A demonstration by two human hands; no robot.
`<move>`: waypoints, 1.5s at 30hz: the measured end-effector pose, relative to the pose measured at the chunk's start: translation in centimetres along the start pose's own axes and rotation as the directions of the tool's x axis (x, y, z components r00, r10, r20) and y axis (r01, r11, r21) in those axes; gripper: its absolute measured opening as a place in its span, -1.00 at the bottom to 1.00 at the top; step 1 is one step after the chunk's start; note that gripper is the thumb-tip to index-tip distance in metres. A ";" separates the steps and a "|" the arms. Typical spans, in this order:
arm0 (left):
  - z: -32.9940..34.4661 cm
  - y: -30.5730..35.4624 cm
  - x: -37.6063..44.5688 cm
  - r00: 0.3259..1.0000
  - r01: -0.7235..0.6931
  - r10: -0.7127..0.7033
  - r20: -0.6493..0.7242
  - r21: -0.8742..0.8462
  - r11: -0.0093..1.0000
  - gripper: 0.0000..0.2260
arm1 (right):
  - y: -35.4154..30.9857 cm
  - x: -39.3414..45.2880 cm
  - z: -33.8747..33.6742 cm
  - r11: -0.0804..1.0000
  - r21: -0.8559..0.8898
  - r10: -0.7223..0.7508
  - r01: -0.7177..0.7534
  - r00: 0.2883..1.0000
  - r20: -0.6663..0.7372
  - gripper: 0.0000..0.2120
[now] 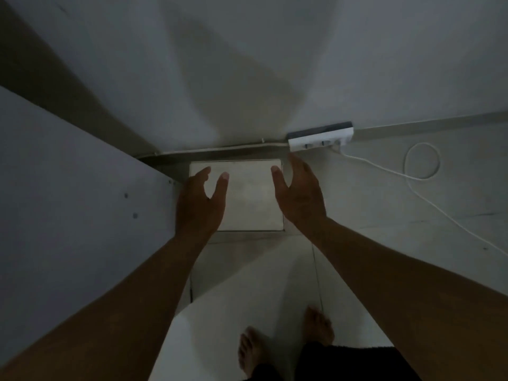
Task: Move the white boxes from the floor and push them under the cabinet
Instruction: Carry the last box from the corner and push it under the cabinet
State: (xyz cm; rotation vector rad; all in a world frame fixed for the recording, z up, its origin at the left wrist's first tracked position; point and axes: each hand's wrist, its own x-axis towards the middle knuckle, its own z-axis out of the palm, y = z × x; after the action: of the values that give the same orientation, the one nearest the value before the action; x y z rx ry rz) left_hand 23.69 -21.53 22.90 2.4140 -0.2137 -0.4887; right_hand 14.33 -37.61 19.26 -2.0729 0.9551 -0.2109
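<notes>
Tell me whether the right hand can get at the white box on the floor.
Probably yes. The right hand is open over the white box's right edge, nothing lies between them, and the power strip sits beyond the box by the wall.

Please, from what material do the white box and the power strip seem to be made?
Box: probably cardboard or thin board, matte white, with a flat dull top and soft rounded corners; dim light leaves it open. Power strip: likely hard plastic, smooth white with a dark top, moulded switches showing.

Bare forearms, bare feet [251,350], dark shorts [343,362].
</notes>
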 end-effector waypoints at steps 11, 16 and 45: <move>9.8 -12.4 9.1 0.967 -0.034 0.074 -0.242 0.166 0.986 -0.49 | 9.7 4.0 13.5 0.996 -0.089 -0.010 -0.006 0.983 -0.181 -0.27; 10.7 -14.1 11.4 0.975 0.079 -0.024 -0.221 0.243 0.967 -0.33 | 11.0 5.5 16.2 0.990 -0.102 0.079 -0.096 0.983 -0.166 -0.14; 7.9 -6.7 2.8 0.969 0.185 -0.146 -0.202 0.187 0.965 0.08 | 7.8 -1.0 4.7 0.945 -0.240 0.185 -0.224 0.967 -0.173 -0.15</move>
State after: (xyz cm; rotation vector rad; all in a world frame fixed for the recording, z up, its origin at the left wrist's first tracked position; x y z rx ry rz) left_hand 23.31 -21.68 12.12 2.6756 0.0228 -0.3241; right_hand 11.42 -36.94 10.60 -2.1946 1.3428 -0.1380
